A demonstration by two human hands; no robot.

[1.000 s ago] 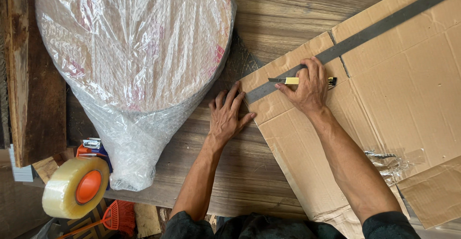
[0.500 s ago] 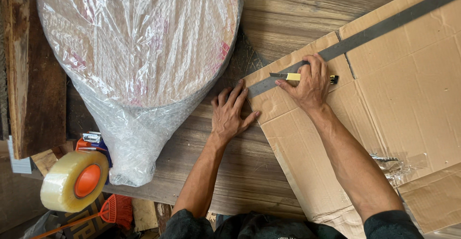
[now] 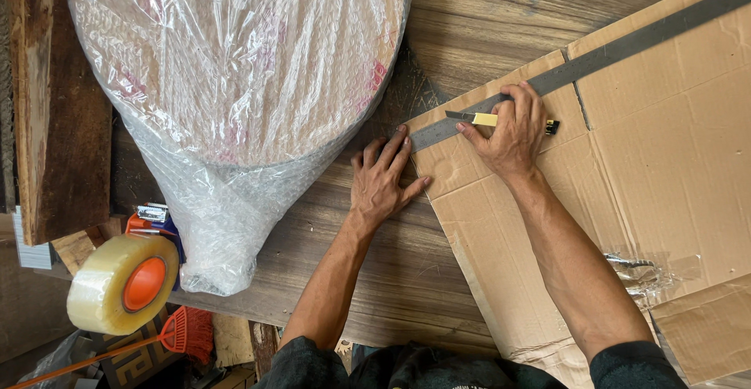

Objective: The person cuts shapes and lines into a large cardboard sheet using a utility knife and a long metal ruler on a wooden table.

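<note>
Here the right hand point(image 3: 512, 127) grips a yellow knife point(image 3: 489, 119), blade seemingly hidden; left hand point(image 3: 383, 182) fingers splayed flat.

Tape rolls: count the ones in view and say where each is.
1. The tape roll sits at lower left, below the bubble-wrapped bundle, far from both hands. Others may be hidden in the clutter.

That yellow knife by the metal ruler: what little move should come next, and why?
Probably a short pull of the yellow knife to the cardboard's near edge. Its blade sits against the metal ruler, close to that edge. The right hand grips it, and the left hand pins the ruler's end, so the guide looks steady.
</note>
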